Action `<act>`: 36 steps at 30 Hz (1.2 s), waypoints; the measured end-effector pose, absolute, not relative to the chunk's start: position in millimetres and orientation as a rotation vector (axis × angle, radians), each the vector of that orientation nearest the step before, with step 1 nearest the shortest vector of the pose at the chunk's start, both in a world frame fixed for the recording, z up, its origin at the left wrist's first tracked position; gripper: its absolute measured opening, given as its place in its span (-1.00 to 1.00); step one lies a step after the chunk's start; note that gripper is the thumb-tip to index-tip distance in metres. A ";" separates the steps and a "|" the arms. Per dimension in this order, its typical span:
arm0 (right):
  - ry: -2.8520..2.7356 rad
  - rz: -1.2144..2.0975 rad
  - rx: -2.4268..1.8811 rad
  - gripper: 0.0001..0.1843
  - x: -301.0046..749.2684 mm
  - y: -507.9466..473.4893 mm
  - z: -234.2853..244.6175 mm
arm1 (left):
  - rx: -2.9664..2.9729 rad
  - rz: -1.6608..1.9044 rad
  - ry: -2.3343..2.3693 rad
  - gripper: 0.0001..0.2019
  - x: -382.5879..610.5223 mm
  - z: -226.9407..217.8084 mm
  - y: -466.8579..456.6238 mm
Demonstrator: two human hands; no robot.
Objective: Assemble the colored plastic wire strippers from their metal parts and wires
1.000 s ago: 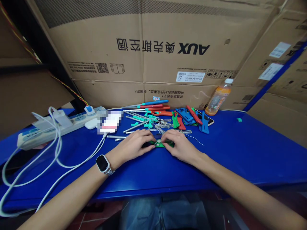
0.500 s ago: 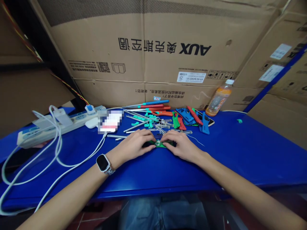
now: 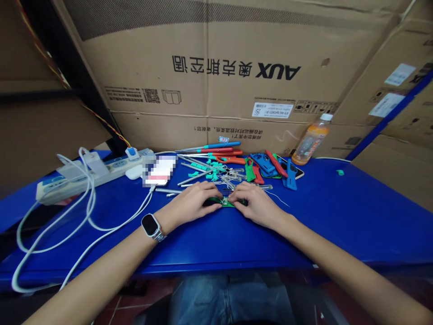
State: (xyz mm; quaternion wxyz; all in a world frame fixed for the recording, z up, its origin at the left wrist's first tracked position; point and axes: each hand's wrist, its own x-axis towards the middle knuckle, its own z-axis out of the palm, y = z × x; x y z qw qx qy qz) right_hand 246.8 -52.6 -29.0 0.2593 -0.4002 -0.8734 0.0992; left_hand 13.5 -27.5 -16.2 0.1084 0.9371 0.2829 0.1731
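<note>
Between the person's two bare hands, low over or against the glossy blue tabletop [image 3: 216, 246], is a narrow green plastic casing [image 3: 228, 205] with a small pale insert [image 3: 225, 200]; the left hand [image 3: 196, 201] is bent narrowly around its left end, thumb on the near side and fingers arched over; the right hand [image 3: 252, 201] makes a like pinch at the right end, fingertips beside the insert; part of the contact is hidden, so how firmly either presses cannot be told. By its look, the casing should be light, stiff and rather slick, best held at its two ends with the middle left free; the insert is probably the fragile part, wanting only light fingertip pressure; just beyond the hands lie silver metal tubes [image 3: 167, 190], teal plastic clips [image 3: 214, 173] and clear plastic pieces [image 3: 267, 187].
</note>
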 end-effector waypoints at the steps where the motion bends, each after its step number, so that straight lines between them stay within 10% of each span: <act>1: -2.369 0.270 -1.106 -0.83 247.2 -52.1 -28.5 | 2.748 0.513 0.847 -0.75 11.6 -15.5 -26.6; 36: -2.389 0.401 -1.222 -0.88 211.7 -24.0 -19.7 | 2.688 0.450 0.960 -0.81 -6.0 -13.7 -20.3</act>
